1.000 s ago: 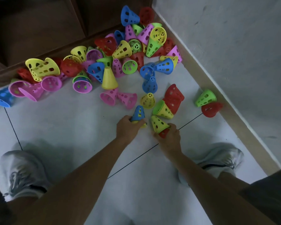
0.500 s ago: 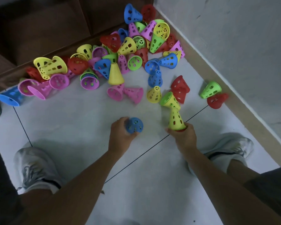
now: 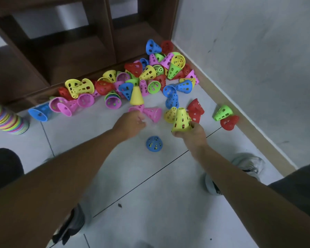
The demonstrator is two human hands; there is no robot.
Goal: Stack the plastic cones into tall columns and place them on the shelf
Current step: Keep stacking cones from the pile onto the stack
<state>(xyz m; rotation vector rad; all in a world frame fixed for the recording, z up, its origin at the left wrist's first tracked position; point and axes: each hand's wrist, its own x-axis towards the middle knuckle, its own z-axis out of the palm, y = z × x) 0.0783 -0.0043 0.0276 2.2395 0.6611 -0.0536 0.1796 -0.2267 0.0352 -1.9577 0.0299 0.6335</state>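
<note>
A heap of perforated plastic cones [image 3: 132, 81] in several colours lies on the floor before the dark wooden shelf [image 3: 75, 51]. My right hand [image 3: 191, 132] grips the base of an upright yellow-green cone [image 3: 181, 119]. A blue cone [image 3: 154, 143] stands alone on the tile between my hands, wide end down. My left hand [image 3: 131, 122] reaches toward two pink cones [image 3: 150, 112] lying on their sides and holds nothing; its fingers are blurred.
A tall column of stacked cones [image 3: 5, 119] stands at the left edge. A green cone [image 3: 222, 112] and a red cone [image 3: 229, 122] lie by the right wall's baseboard. My shoes [image 3: 247, 165] stand on the pale tiles.
My left hand let go of the blue cone, which now stands on the floor, and moved forward toward the pink cones. My right hand lifted the yellow-green cone upright. The camera tilted up.
</note>
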